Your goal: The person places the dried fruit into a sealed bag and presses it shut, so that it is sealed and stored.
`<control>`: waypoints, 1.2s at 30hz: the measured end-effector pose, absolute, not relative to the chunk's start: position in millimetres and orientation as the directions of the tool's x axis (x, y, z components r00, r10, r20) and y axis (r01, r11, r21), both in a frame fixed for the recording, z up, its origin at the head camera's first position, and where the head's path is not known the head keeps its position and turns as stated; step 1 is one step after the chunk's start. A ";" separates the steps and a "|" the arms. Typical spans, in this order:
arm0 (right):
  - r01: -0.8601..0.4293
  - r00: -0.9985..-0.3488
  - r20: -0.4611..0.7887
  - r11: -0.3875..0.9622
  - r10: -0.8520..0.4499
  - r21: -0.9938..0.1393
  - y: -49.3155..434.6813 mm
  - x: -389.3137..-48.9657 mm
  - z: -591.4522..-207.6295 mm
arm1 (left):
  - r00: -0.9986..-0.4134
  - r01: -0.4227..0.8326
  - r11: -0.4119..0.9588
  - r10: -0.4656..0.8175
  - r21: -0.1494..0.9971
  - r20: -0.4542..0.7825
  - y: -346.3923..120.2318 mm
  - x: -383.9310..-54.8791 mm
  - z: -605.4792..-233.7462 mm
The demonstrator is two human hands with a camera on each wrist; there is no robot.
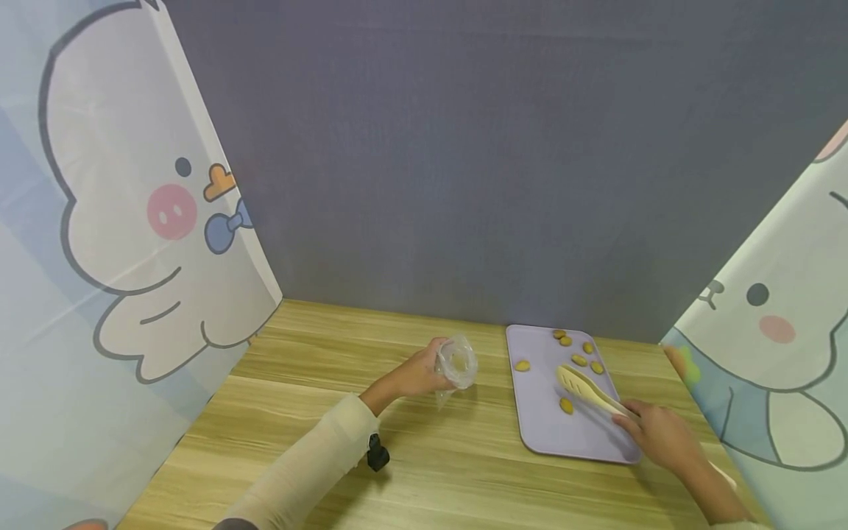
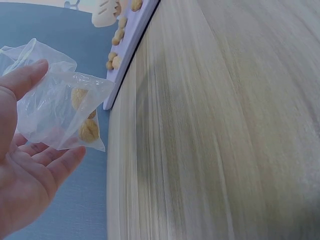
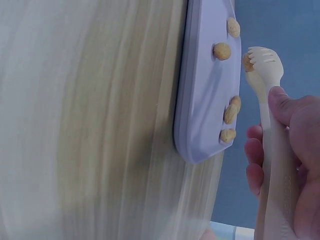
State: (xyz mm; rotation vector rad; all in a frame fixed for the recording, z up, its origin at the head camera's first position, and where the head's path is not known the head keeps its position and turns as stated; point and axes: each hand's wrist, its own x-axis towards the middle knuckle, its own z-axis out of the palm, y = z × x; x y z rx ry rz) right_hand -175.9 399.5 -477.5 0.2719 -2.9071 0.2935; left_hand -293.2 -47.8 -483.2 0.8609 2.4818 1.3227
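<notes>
In the head view my left hand (image 1: 422, 372) holds a clear plastic bag (image 1: 457, 362) above the table, its round mouth facing up. The left wrist view shows the thumb on one side of the bag (image 2: 55, 105), with fingers under it. A few tan, rough-shelled nuts (image 2: 89, 131) lie inside. Over the lilac tray (image 1: 539, 427), my right hand (image 1: 665, 438) grips cream-coloured slotted tongs (image 1: 586, 386). Between the tong tips in the right wrist view is a nut (image 3: 248, 62). Several loose nuts (image 3: 222, 51) rest on the tray.
The wood-grain table (image 1: 318, 346) ends at a dark grey panel (image 1: 424, 162) behind. Cartoon-printed sheets stand at the left (image 1: 119, 243) and right (image 1: 788, 353). A small black object (image 1: 377, 453) is beside the left forearm.
</notes>
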 end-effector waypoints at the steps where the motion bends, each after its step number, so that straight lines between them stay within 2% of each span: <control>1: -0.206 -0.960 0.229 0.962 -0.163 -0.178 398.5 -176.7 -477.0 | -0.811 0.399 0.430 0.578 0.810 0.093 -47.5 -293.1 -482.8; 16: -0.232 -0.950 0.254 0.955 -0.181 -0.187 384.6 -186.2 -469.9 | -0.809 0.403 0.432 0.580 0.807 0.094 -46.1 -292.8 -483.2; 25: -0.240 -0.957 0.216 0.950 -0.196 -0.199 374.8 -190.7 -461.7 | -0.814 0.394 0.441 0.575 0.807 0.082 -46.1 -292.0 -481.4; 36: -0.283 -0.937 0.258 0.943 -0.234 -0.175 359.4 -197.0 -454.1 | -0.812 0.406 0.437 0.576 0.802 0.097 -44.4 -293.6 -482.9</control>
